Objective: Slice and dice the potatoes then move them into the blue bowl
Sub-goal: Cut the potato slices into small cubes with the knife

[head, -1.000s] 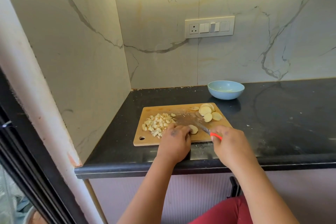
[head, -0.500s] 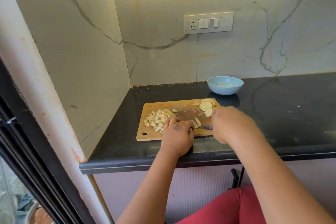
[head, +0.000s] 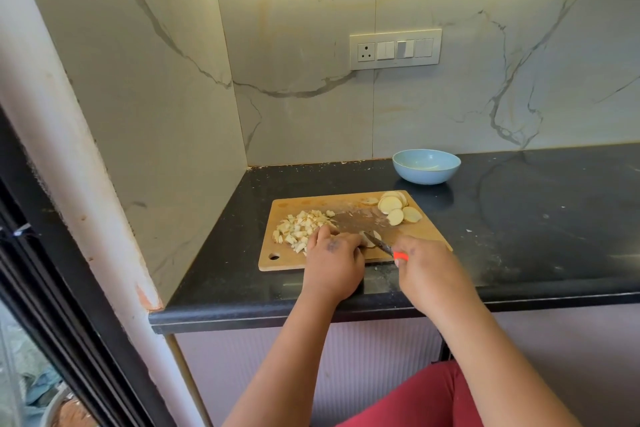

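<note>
Fingers of the left hand (head: 334,262) are curling down on a slice (head: 367,239); the right hand (head: 427,269), back from covering the board (head: 349,255) half a second ago, is gripping the knife (head: 381,243), blade angling onto that slice. Dicing is continuing. Dice (head: 300,229) are lying just left of the fingertips, uncut slices (head: 398,208) beyond, bowl (head: 426,166) farther back on the black counter (head: 536,218), marble walls around.
</note>
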### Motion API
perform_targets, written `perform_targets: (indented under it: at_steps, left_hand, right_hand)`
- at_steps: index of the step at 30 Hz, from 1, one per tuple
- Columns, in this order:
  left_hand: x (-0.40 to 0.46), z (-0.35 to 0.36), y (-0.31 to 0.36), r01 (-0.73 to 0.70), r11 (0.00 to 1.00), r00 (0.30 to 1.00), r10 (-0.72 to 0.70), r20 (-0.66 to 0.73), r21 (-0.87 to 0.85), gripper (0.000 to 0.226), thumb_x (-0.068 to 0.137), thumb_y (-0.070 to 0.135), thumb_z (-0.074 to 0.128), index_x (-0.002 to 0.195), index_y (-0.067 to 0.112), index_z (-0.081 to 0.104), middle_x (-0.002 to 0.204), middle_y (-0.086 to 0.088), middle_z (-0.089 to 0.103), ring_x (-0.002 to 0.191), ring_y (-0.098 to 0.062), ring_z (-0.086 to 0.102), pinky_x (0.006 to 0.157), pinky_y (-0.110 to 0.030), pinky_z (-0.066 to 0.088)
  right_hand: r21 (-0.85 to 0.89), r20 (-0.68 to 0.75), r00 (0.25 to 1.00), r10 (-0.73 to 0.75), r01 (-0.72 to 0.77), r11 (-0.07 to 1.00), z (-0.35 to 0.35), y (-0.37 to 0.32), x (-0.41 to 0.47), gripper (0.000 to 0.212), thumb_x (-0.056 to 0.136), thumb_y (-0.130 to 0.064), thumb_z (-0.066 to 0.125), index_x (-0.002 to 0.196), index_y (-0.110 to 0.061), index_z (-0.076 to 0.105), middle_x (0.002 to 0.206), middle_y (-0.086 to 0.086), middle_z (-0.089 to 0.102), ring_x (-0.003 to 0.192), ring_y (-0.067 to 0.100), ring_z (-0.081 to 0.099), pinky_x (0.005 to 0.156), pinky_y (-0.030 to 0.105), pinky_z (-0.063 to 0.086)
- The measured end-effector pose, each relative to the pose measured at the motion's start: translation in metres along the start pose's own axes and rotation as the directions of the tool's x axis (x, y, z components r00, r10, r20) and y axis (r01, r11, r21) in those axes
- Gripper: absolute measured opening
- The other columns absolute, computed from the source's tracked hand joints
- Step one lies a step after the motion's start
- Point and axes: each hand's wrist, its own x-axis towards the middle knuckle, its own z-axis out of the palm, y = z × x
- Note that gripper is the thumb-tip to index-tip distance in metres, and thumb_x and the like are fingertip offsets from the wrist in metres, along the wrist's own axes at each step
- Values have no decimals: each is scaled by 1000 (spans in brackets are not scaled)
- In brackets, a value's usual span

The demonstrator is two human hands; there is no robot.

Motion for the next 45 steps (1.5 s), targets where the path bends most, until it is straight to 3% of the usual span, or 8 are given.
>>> perform_targets:
  at_steps: [6, 12, 17, 22, 25, 30, 35, 45]
  left_hand:
    - [1, 1, 0, -2, 1000, 1000, 2, -10, 31, 49, 89, 33, 27, 115, 30, 68, 112, 11, 70, 112, -21, 41, 111, -40, 18]
    - [1, 1, 1, 20, 998, 1000, -20, 10, 55, 35, 96, 28, 38, 116, 30, 66, 115, 12, 69, 119, -23, 38, 117, -46, 12]
    - [0, 1, 1, -18, 1000, 1000, 18, 2, 23, 35, 94, 28, 38, 112, 26, 68, 111, 9, 69, 106, -22, 42, 97, -38, 33]
    - [5, 2, 16, 61, 997, 991, -65, -118, -39, 25, 97, 29, 50, 96, 8, 62, 97, -8, 61, 97, -26, 49, 84, -39, 46]
    - [11, 9, 29, 133, 991, 991, -133, 3, 4, 36, 96, 42, 52, 103, 8, 62, 106, -10, 56, 104, -26, 48, 89, -34, 44]
    - [26, 9, 37, 178, 981, 982, -182, 47, 73, 28, 101, 29, 47, 107, 7, 62, 111, -11, 59, 108, -23, 49, 89, -31, 43]
    - [44, 0, 32, 158, 986, 970, -165, 181, 48, 18, 97, 10, 52, 104, 9, 68, 104, -6, 66, 93, -20, 61, 80, -28, 52]
    - [52, -7, 16, 157, 981, 981, -141, 132, -111, 20, 95, 22, 61, 112, 14, 67, 107, 0, 68, 100, -16, 60, 86, -28, 49]
  right_hand:
    - [-54, 153, 987, 55, -47, 997, -4, -20, 16, 29, 87, -1, 56, 108, -21, 60, 85, 0, 54, 73, 16, 54, 54, 24, 38]
    - [-208, 261, 965, 15, 41, 977, -44, -22, 24, 28, 86, -2, 58, 109, -18, 64, 99, 3, 63, 85, 18, 60, 76, 27, 53]
    - [-286, 339, 941, 6, 97, 953, -79, -11, 22, 17, 94, -16, 56, 109, -19, 63, 109, -4, 60, 97, 16, 59, 78, 28, 51]
    - [128, 76, 997, -8, -2, 992, -76, 29, 20, 9, 96, -25, 55, 98, -30, 62, 88, -10, 53, 77, 10, 53, 57, 20, 39]
    - [233, -42, 997, 67, -56, 971, -49, 48, 23, 10, 97, -22, 54, 100, -26, 62, 89, -2, 60, 71, 8, 53, 54, 20, 40]
    - [290, -88, 992, 94, -65, 955, -12, 63, 23, 12, 98, -22, 52, 104, -25, 62, 77, -7, 55, 62, 7, 50, 46, 18, 30]
    - [333, -172, 984, 49, 12, 943, 10, 65, 29, 15, 98, -20, 53, 109, -24, 61, 77, -6, 57, 61, 5, 51, 45, 13, 28]
    - [437, -218, 975, 40, 61, 897, 35, 66, 62, 17, 97, -19, 54, 112, -22, 63, 80, -3, 60, 64, 1, 51, 48, 10, 31]
